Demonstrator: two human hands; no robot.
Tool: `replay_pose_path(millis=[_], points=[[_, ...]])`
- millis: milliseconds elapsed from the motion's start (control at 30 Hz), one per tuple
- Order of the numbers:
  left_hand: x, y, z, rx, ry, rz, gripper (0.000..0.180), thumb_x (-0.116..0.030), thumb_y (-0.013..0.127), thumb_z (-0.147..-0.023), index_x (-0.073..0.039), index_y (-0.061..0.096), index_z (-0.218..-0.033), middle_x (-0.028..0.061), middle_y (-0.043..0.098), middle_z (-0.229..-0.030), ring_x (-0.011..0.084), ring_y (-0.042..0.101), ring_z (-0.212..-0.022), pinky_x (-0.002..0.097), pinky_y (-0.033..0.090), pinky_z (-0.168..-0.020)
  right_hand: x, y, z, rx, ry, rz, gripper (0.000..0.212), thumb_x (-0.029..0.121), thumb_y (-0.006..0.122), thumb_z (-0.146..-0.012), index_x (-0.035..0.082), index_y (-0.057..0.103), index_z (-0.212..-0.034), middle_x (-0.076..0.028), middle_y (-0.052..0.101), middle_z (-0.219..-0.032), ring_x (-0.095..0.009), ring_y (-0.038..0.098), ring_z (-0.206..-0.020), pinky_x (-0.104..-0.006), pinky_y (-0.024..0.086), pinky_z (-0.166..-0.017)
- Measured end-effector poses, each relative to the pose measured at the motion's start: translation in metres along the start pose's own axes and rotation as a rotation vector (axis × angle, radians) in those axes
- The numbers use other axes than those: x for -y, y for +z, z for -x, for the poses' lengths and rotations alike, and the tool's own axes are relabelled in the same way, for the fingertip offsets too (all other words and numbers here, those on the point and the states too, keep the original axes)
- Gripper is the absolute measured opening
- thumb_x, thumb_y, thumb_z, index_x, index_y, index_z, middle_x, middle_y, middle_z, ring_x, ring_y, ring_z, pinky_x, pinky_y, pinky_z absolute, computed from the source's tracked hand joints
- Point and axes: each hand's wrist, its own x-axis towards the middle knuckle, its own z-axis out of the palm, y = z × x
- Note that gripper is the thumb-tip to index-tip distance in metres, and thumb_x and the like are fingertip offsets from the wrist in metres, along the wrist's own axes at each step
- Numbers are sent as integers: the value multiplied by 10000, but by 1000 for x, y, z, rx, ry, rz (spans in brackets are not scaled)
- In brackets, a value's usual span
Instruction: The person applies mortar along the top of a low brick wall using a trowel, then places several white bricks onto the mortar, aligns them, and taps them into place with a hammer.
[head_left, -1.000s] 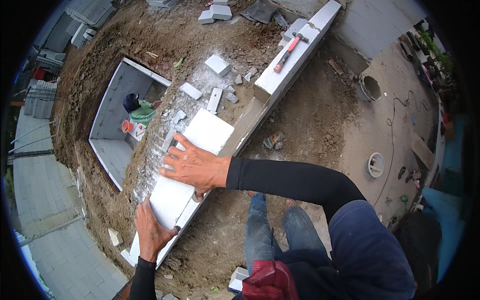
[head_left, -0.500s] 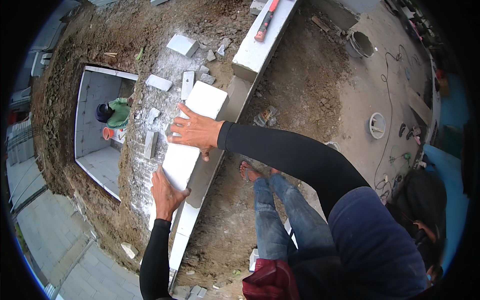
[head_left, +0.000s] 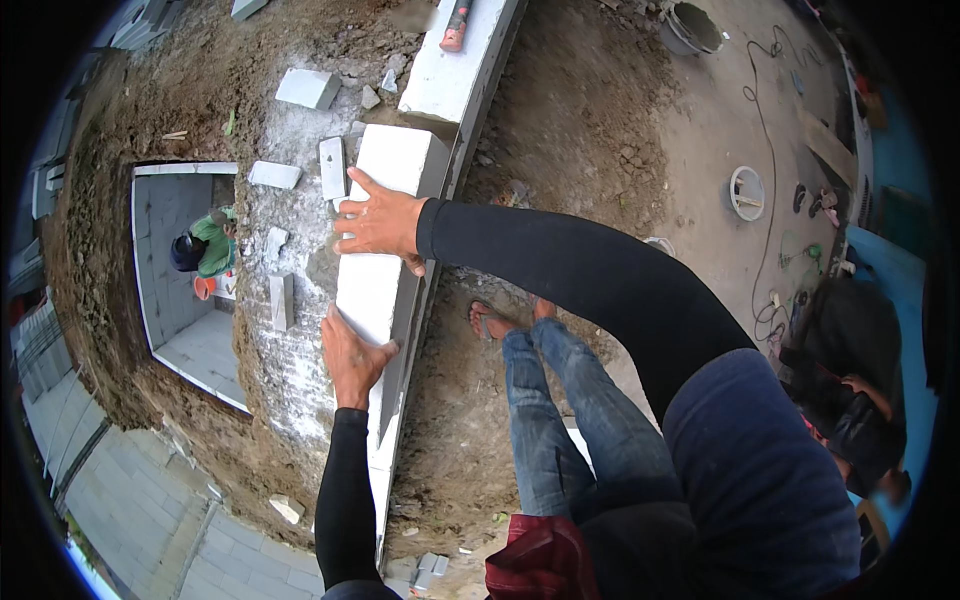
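A long white lightweight concrete block [head_left: 372, 292] lies along the top of a low block wall [head_left: 382, 490]. My left hand [head_left: 354, 360] grips its near end, fingers over the left side and thumb toward the right. Farther up, my right hand [head_left: 384, 222] spans the block, fingers spread on the left side and thumb down the right. Beyond a short gap, another white wall block [head_left: 440, 85] bears a tool with a red-and-black handle [head_left: 456, 28]; its head is out of view.
On the left, loose block pieces [head_left: 308, 88] lie on dusty soil beside a block-lined pit [head_left: 190, 260], where a person in green [head_left: 212, 245] crouches. To the right are a mortar bucket [head_left: 690, 28], a white pail [head_left: 747, 192], a cable [head_left: 765, 150] and another person [head_left: 850, 400].
The block has come into line with the wall, and the grey mortar seen beneath it earlier is now mostly covered. Both hands stay on it. The view has shifted.
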Motion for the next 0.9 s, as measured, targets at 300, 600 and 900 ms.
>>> replay_pose_path(millis=[300,600,900], points=[[-15,13,-18,-62,74,-95,1141,-266,988,-558,79,369,-1452,232,514,-1261,428,545,-1175,505,515,-949,-17,9,11,9,64,4,1293,475,1023,-381,287,479,-1538,9,537,-1470,-271,385,-1496,-792,117,-1224],[-14,31,-28,-43,74,-95,1166,-281,1011,-547,126,364,-1427,270,503,-1272,433,514,-1203,498,470,-1037,-20,22,13,28,90,22,1297,462,1029,-373,297,476,-1535,15,526,-1470,-253,398,-1481,-799,140,-1214],[-20,34,-27,-41,47,-91,1099,-267,990,-557,115,388,-1393,255,503,-1226,416,520,-1163,492,473,-1005,-21,29,17,15,84,-8,1303,433,1034,-358,313,491,-1537,24,526,-1496,-258,398,-1491,-804,135,-1216]])
